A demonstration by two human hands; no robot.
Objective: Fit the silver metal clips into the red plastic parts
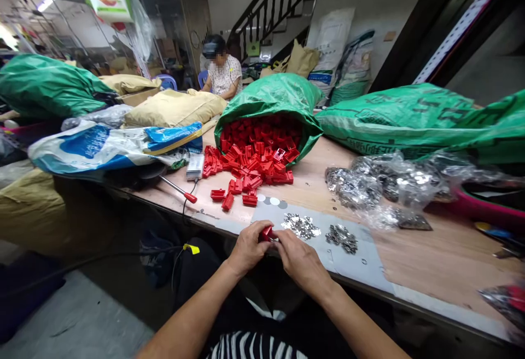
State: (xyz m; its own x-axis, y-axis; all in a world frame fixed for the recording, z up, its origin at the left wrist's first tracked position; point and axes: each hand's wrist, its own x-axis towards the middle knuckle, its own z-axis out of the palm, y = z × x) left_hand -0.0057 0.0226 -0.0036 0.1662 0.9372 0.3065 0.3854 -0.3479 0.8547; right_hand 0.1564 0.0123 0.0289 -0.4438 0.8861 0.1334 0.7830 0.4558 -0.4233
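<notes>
Both hands meet at the worktop's (410,271) near edge: left hand (247,248) and right hand (298,259) pinch one red clip (267,232).

A small red plastic piece (267,233) is held between the left grip (248,247) and the right grip (299,260), just at the table's near edge. Only a little of it is seen, because most is hidden by the fingers. A thin shiny metal bit (275,239) is seen at its right side, touching it, by the fingertips of the right grip.
</notes>
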